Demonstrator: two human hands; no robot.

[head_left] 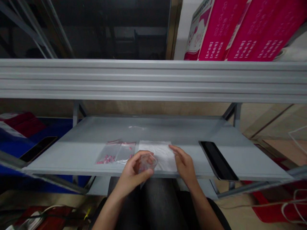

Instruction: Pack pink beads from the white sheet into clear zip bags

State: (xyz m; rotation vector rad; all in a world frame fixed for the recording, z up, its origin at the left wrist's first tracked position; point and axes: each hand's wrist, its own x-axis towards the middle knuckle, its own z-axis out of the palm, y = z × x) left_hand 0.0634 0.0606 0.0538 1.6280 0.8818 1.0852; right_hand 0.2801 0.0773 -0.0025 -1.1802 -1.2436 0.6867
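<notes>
My left hand [131, 174] is closed around a small clear cup [148, 161], thumb on the near side and fingers curled behind it. The cup is see-through, and I cannot make out anything inside it. Below and behind it, a thin white sheet [157, 147] lies flat on the grey shelf top. My right hand [185, 163] is at the sheet's right edge with its fingers stretched out, holding nothing visible. Left of the sheet lie two clear zip bags, the outer bag [107, 154] and the inner bag [125, 152], both containing small pink pieces.
A dark tablet [218, 159] lies at the right of the grey shelf [182, 124]. On the far left, a phone [38, 148] rests on a blue surface [61, 126]. Pink boxes [220, 32] stand above the ribbed metal beam [144, 80] crossing in front.
</notes>
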